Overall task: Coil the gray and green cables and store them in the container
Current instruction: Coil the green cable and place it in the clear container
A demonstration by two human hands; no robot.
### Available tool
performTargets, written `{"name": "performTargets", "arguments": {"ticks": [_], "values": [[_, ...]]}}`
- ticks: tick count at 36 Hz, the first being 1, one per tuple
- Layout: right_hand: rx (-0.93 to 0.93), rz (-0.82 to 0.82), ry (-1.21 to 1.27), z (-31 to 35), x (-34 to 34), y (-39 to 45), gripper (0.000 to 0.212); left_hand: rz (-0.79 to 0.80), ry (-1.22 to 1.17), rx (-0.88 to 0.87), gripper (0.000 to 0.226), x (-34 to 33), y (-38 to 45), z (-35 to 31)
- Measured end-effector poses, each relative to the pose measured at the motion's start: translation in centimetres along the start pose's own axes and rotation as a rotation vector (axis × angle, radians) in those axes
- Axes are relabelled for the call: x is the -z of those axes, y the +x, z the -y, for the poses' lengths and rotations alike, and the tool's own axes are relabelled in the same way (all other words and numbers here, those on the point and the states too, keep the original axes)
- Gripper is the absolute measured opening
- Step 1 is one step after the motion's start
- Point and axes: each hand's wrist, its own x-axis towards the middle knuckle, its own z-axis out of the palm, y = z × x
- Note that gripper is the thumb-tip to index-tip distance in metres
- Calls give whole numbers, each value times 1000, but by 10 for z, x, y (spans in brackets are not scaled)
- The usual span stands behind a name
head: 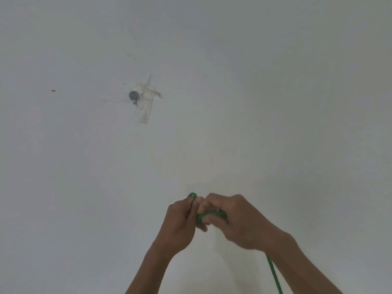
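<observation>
The green cable [274, 274] rises along the right forearm into the right hand [235, 219], whose curled fingers hold a strand wrapped across them. Just beside it, the left hand [180, 221] pinches a small loop that pokes out above its fingers. To coil well, I judge each turn should match the last in size, kept snug without twisting. Both wrists angle inward, knuckles up. Beyond, a taped metal fitting [134, 95] sits on the white wall [275, 81]; no container or gray cable shows.

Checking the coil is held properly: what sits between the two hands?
In the head view, loops of the green cable bridge the left hand and right hand; both grip it.
</observation>
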Motion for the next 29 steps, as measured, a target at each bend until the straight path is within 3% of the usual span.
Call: {"name": "performTargets", "arguments": {"ticks": [3, 10, 17, 19, 22, 24, 26, 29], "values": [[25, -102, 70, -3, 14, 12, 16, 38, -14, 10, 52, -4, -8, -10], [17, -131, 384, -5, 28, 34, 23, 82, -275, 117, 74, -13, -20, -29], [-54, -97, 613, -19, 30, 40, 13, 300, -526, 153, 88, -12, -23, -36], [-90, -109, 692, -27, 23, 37, 7, 345, -650, 138, 86, -13, -23, -41], [-141, -123, 808, -31, 3, 27, 18, 339, -804, 80, 77, -15, -18, -50], [-163, -106, 862, -29, -11, 16, 22, 296, -819, 35, 61, -14, -13, -55], [-219, -145, 842, -27, -25, 6, 45, 257, -816, 24, 48, -12, -4, -57], [-276, -196, 835, -23, -40, -5, 35, 175, -776, 22, 37, -6, 8, -59]]}}
